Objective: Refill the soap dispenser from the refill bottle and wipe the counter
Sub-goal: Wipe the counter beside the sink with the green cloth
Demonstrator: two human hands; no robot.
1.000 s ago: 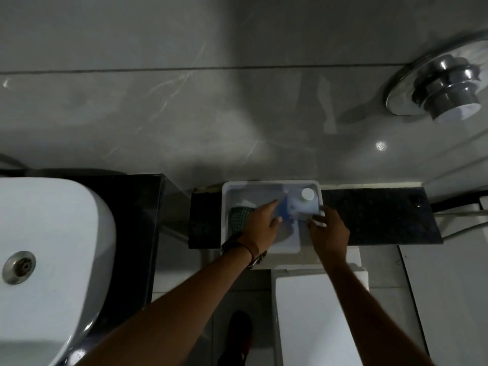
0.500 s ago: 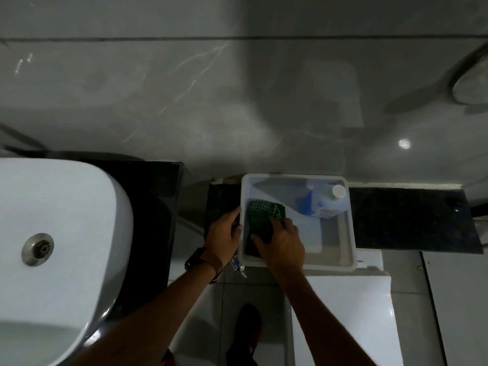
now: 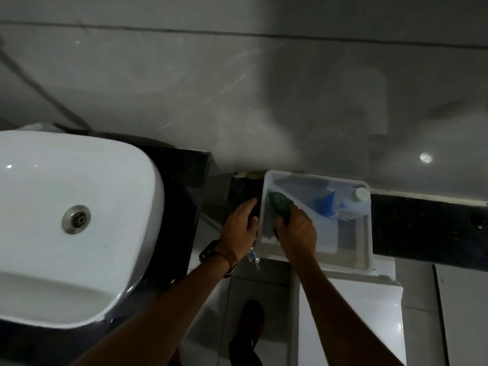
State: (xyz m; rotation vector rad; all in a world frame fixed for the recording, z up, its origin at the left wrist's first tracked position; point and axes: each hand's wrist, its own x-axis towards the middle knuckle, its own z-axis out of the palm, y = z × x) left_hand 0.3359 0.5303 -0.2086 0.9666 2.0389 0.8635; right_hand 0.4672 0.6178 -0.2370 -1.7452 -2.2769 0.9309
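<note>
Right hand (image 3: 297,229) is reaching into the white tub (image 3: 368,249), fingers curled tight around a green cloth (image 3: 280,206). Left hand (image 3: 241,225) is resting against the tub's left wall, fingers loosely bent, holding nothing I can see. Refill bottle (image 3: 343,203) is lying tilted in the tub's far right corner, white cap on. Tub is sitting on the dark bench (image 3: 422,225). White sink (image 3: 76,220) is sitting well to the left.

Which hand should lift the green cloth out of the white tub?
The right hand, probably. It is already inside the tub, gripping the green cloth. The left hand sits outside, on the tub's left wall.
</note>
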